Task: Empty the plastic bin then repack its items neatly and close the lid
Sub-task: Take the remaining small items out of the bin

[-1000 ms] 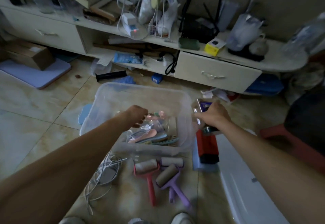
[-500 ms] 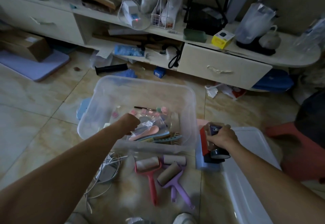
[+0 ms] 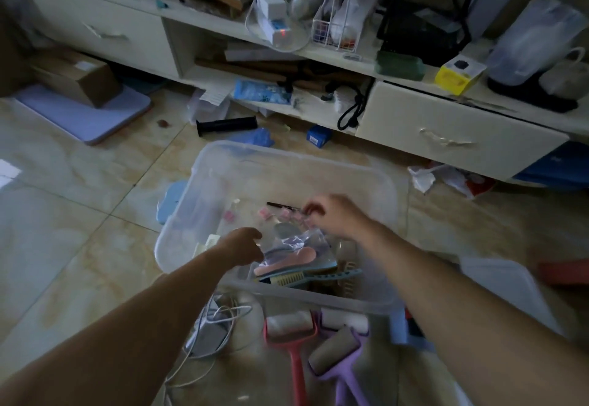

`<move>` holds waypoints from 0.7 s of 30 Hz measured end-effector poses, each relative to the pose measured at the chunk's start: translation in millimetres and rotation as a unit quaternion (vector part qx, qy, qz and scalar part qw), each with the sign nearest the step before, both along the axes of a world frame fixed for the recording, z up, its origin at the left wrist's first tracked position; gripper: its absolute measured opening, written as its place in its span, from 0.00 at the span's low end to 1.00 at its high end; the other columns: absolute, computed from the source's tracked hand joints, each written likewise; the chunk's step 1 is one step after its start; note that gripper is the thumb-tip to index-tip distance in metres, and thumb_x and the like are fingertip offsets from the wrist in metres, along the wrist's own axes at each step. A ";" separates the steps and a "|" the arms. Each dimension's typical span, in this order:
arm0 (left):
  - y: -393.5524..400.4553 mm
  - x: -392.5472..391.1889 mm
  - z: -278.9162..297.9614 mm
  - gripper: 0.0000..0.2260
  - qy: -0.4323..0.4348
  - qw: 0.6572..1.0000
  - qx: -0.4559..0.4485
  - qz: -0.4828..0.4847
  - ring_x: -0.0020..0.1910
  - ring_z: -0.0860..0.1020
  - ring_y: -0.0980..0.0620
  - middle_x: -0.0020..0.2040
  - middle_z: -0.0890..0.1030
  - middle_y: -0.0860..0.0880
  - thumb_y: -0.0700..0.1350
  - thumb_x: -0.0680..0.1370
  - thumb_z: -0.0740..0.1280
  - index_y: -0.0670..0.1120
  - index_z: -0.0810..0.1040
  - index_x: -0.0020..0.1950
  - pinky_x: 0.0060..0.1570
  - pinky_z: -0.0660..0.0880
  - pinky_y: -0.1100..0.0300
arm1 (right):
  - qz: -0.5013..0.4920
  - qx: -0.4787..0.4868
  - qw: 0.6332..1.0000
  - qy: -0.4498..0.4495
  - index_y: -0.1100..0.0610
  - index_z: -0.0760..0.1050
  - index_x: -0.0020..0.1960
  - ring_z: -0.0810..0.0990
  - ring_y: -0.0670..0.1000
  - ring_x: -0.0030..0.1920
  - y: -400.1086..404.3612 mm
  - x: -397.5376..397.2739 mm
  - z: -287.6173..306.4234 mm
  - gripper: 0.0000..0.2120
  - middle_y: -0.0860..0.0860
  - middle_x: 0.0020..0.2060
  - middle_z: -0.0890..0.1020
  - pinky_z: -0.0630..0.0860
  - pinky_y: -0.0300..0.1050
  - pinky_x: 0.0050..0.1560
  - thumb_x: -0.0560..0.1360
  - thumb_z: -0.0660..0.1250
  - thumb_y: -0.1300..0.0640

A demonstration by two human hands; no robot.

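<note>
The clear plastic bin (image 3: 287,154) stands on the tiled floor in front of me. Inside lie a clear plastic bag (image 3: 298,241), a pink flat piece (image 3: 296,259), blue combs (image 3: 328,278), small pink clips (image 3: 264,213) and a thin black stick (image 3: 280,205). My left hand (image 3: 242,246) is inside the bin, its fingers curled on the bag's left edge. My right hand (image 3: 334,214) hovers over the pink clips with fingers half bent and nothing visible in them. Outside, near me, lie a pink lint roller (image 3: 293,342), a purple lint roller (image 3: 341,358) and a white cable (image 3: 220,316). The white lid (image 3: 503,281) lies to the right.
A low white cabinet (image 3: 446,138) with cluttered shelves runs along the back. A cardboard box (image 3: 79,77) on a purple mat (image 3: 86,112) is at far left. A black tube (image 3: 226,125), crumpled paper (image 3: 427,176) and a red stool (image 3: 564,271) lie around the bin.
My right hand put the dark item down to the right of the bin and moved into the bin over the pink clips. My left hand stayed at the clear bag.
</note>
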State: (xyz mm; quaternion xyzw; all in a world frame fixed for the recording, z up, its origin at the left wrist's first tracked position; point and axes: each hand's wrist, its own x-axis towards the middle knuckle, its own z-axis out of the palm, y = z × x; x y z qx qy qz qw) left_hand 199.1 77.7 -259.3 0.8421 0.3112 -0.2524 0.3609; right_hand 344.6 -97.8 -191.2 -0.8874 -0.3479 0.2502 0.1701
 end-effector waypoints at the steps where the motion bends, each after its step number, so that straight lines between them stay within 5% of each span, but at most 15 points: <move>1: 0.6 0.6 -7.4 0.33 0.008 1.000 -0.008 -0.008 0.61 0.77 0.46 0.67 0.76 0.44 0.46 0.69 0.77 0.47 0.71 0.72 0.65 0.73 0.55 | 0.063 -0.060 0.996 0.033 0.48 0.74 0.70 0.77 0.55 0.64 11.0 -9.2 -22.4 0.22 0.53 0.68 0.77 0.73 0.47 0.64 0.77 0.68 0.51; 3: 0.2 2.6 -16.8 0.37 0.007 0.999 -0.038 -0.002 0.63 0.76 0.44 0.69 0.73 0.42 0.44 0.69 0.78 0.47 0.66 0.75 0.66 0.73 0.51 | 0.150 -0.163 0.975 0.030 0.46 0.65 0.76 0.66 0.56 0.74 16.3 -26.0 -63.9 0.34 0.52 0.75 0.67 0.65 0.53 0.72 0.73 0.71 0.41; 5: -3.1 2.5 -21.2 0.38 0.010 0.998 -0.056 -0.008 0.62 0.76 0.43 0.68 0.73 0.41 0.42 0.69 0.78 0.48 0.64 0.76 0.64 0.74 0.50 | 0.204 -0.191 0.958 -0.062 0.48 0.65 0.74 0.61 0.57 0.75 9.9 -35.6 -93.1 0.32 0.53 0.72 0.67 0.59 0.58 0.73 0.74 0.70 0.41; 8: -7.7 3.3 -29.4 0.40 0.020 0.997 -0.037 -0.061 0.63 0.75 0.43 0.68 0.72 0.41 0.44 0.70 0.78 0.49 0.62 0.77 0.64 0.74 0.50 | 0.205 -0.160 0.958 -0.119 0.52 0.68 0.69 0.67 0.58 0.70 4.6 -38.6 -102.6 0.26 0.55 0.66 0.73 0.62 0.56 0.70 0.75 0.67 0.42; 12: -7.1 6.6 -32.9 0.40 0.000 0.999 -0.038 0.007 0.62 0.75 0.42 0.66 0.73 0.40 0.47 0.68 0.79 0.45 0.63 0.75 0.64 0.73 0.48 | 0.124 -0.141 0.982 0.016 0.55 0.76 0.63 0.78 0.56 0.61 7.1 -25.7 -95.7 0.25 0.56 0.61 0.79 0.75 0.47 0.55 0.74 0.69 0.39; 15: -9.2 13.3 -20.2 0.26 -0.008 0.996 -0.084 0.030 0.59 0.76 0.44 0.61 0.76 0.42 0.53 0.73 0.74 0.43 0.73 0.66 0.63 0.74 0.48 | -0.001 -0.102 0.991 0.091 0.53 0.74 0.63 0.80 0.55 0.57 2.9 -26.8 -92.6 0.37 0.53 0.55 0.80 0.73 0.44 0.48 0.67 0.67 0.26; 18: -11.0 14.0 -11.2 0.23 -0.031 0.996 -0.079 0.013 0.57 0.77 0.44 0.59 0.76 0.43 0.53 0.72 0.75 0.48 0.74 0.64 0.61 0.75 0.48 | -0.030 -0.095 0.981 0.165 0.52 0.67 0.72 0.77 0.57 0.61 -1.4 -30.3 -86.4 0.56 0.53 0.60 0.76 0.75 0.51 0.59 0.56 0.59 0.15; 21: -10.1 8.6 -8.1 0.23 -0.065 0.996 -0.054 -0.001 0.51 0.79 0.45 0.57 0.77 0.41 0.45 0.72 0.76 0.48 0.72 0.65 0.48 0.79 0.56 | -0.061 -0.066 0.971 0.223 0.50 0.64 0.74 0.76 0.55 0.61 -5.1 -32.6 -86.7 0.52 0.51 0.63 0.76 0.74 0.55 0.63 0.58 0.65 0.23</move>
